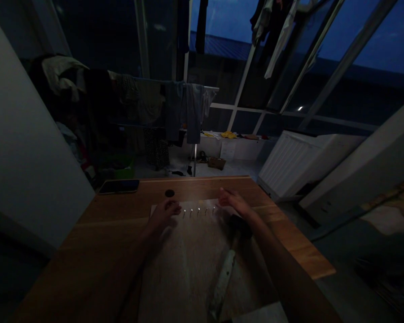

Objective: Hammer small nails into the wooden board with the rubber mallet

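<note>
A pale board [188, 260] lies on a wooden table [101, 251]. Several small nails [198, 211] stand in a row near the board's far edge. My left hand [164, 214] rests at the left end of that row, fingers curled beside the first nail; whether it pinches anything is unclear. My right hand [234, 202] hovers at the row's right end with its fingers stretched out, holding nothing. A hammer [228, 264] lies on the board under my right forearm, head away from me, pale handle toward me.
A dark phone [119, 186] lies at the table's far left corner, and a round hole [169, 193] is in the tabletop beyond the board. Behind the table stand a rack of hanging clothes [168, 107], a white radiator [289, 161] and large windows. The light is dim.
</note>
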The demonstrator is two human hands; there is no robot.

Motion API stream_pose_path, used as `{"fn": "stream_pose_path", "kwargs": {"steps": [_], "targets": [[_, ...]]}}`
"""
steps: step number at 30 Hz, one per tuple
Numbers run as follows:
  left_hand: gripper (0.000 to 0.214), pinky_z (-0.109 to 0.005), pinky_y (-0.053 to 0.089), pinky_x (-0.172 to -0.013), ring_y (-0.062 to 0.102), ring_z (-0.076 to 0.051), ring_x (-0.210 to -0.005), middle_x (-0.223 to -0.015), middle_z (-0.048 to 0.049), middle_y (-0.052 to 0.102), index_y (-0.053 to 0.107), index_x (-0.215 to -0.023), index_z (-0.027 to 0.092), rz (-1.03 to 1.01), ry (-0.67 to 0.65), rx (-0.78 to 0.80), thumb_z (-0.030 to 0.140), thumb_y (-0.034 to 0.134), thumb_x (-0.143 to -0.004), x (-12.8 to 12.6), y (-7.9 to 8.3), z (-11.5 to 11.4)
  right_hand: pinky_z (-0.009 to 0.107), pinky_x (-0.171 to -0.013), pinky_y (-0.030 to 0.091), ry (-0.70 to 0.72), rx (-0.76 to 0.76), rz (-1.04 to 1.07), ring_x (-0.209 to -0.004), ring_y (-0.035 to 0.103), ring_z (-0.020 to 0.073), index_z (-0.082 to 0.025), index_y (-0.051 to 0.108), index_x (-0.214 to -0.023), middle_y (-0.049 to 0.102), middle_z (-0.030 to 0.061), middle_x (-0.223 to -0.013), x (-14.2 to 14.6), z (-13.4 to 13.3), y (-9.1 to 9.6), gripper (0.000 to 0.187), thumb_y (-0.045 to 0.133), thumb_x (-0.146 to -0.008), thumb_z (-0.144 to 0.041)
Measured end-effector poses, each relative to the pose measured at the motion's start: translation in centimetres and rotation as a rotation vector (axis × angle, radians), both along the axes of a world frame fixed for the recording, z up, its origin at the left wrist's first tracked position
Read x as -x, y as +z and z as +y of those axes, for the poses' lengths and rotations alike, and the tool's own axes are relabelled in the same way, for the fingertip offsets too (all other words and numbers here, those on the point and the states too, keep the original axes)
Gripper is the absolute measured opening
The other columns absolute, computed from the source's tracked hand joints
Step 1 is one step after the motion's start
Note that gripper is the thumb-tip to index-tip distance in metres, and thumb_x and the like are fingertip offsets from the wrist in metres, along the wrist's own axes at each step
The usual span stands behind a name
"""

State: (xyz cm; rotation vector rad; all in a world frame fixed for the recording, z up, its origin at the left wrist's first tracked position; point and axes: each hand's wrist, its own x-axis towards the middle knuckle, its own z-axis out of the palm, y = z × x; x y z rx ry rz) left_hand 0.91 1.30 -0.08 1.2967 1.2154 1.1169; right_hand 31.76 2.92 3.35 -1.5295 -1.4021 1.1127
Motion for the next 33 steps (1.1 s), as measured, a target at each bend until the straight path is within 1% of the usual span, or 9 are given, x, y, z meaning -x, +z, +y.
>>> {"fn": "stream_pose_path", "kwargs": {"steps": [3, 8, 10, 14, 16, 19, 22, 28, 33], "targets": [[0.039, -0.039, 0.060, -0.084, 0.074, -0.024, -0.084, -0.091, -0.0096, 0.077, 0.066, -0.091, 0.019, 0.071, -0.020, -0.041, 0.052, 0.075, -0.073, -0.1, 0.9, -0.3, 0.026, -0.069, 0.057, 0.022, -0.048, -0.097, -0.068, 0.068, 0.0143, -0.017, 0.068, -0.115, 0.073, 0.0037, -0.083, 0.5, 0.4, 0.0, 0.028, 0.056, -0.096, -0.035], [0.022, -0.033, 0.056, -0.079, 0.071, -0.021, -0.080, -0.088, -0.0071, 0.077, 0.069, -0.090, 0.019, 0.292, -0.059, -0.160, 0.030, 0.069, -0.071, -1.6, 0.2, -1.0, 0.023, -0.065, 0.052, 0.170, -0.073, -0.300, -0.070, 0.068, 0.0158, -0.021, 0.076, -0.103, 0.075, -0.0010, -0.075, 2.3, -0.2, -0.4, 0.032, 0.077, -0.071, -0.013], [0.018, -0.032, 0.055, -0.078, 0.070, -0.020, -0.077, -0.084, -0.0057, 0.077, 0.070, -0.088, 0.018, 0.325, -0.070, -0.174, 0.025, 0.066, -0.072, -2.0, -0.2, -1.1, 0.023, -0.065, 0.051, 0.192, -0.089, -0.371, -0.070, 0.069, 0.0161, -0.019, 0.076, -0.105, 0.075, -0.0008, -0.073, 2.7, -0.3, -0.4, 0.031, 0.075, -0.075, -0.014], [0.018, -0.031, 0.055, -0.077, 0.072, -0.020, -0.078, -0.084, -0.0058, 0.077, 0.071, -0.089, 0.017, 0.306, -0.033, -0.206, 0.027, 0.065, -0.074, -2.0, -0.2, -0.8, 0.025, -0.067, 0.051, 0.183, -0.136, -0.493, -0.072, 0.070, 0.0172, -0.013, 0.070, -0.125, 0.077, 0.0035, -0.080, 2.7, -0.1, 0.4, 0.036, 0.058, -0.092, -0.022], [0.019, -0.032, 0.056, -0.075, 0.072, -0.021, -0.077, -0.083, -0.0058, 0.077, 0.072, -0.089, 0.017, 0.291, -0.021, -0.218, 0.028, 0.066, -0.075, -2.0, 0.0, -0.6, 0.025, -0.072, 0.052, 0.201, -0.161, -0.552, -0.079, 0.072, 0.0182, -0.015, 0.068, -0.129, 0.079, 0.0048, -0.088, 3.1, -0.3, 0.6, 0.039, 0.061, -0.092, -0.023], [0.017, -0.031, 0.056, -0.074, 0.072, -0.020, -0.076, -0.082, -0.0053, 0.077, 0.072, -0.088, 0.018, 0.318, -0.024, -0.250, 0.025, 0.064, -0.075, -2.2, 0.0, -0.5, 0.024, -0.077, 0.052, 0.273, -0.176, -0.640, -0.085, 0.074, 0.0192, -0.020, 0.075, -0.119, 0.081, 0.0061, -0.094, 4.3, -0.9, 0.7, 0.035, 0.070, -0.084, -0.015], [0.017, -0.030, 0.055, -0.075, 0.071, -0.019, -0.075, -0.082, -0.0050, 0.077, 0.072, -0.089, 0.018, 0.364, -0.046, -0.307, 0.022, 0.062, -0.077, -2.4, -0.2, -0.9, 0.024, -0.081, 0.052, 0.319, -0.191, -0.721, -0.092, 0.075, 0.0205, -0.017, 0.080, -0.101, 0.082, 0.0098, -0.099, 5.5, -1.4, 0.9, 0.027, 0.065, -0.082, -0.006], [0.015, -0.026, 0.053, -0.072, 0.069, -0.017, -0.073, -0.080, -0.0039, 0.075, 0.072, -0.089, 0.017, 0.349, -0.120, -0.403, 0.018, 0.060, -0.079, -2.9, 0.2, -1.7, 0.022, -0.087, 0.050, 0.387, -0.229, -0.808, -0.097, 0.076, 0.0185, -0.017, 0.077, -0.120, 0.082, 0.0098, -0.106, 7.1, -1.4, 1.8, 0.039, 0.060, -0.087, -0.005], [0.013, -0.026, 0.053, -0.073, 0.069, -0.017, -0.075, -0.081, -0.0042, 0.074, 0.071, -0.085, 0.017, 0.363, -0.141, -0.463, 0.016, 0.059, -0.080, -3.1, 0.5, -2.0, 0.023, -0.083, 0.049, 0.476, -0.228, -0.887, -0.098, 0.076, 0.0219, -0.014, 0.082, -0.099, 0.082, 0.0151, -0.104, 8.9, -1.4, 1.7, 0.029, 0.056, -0.090, -0.007]]}}
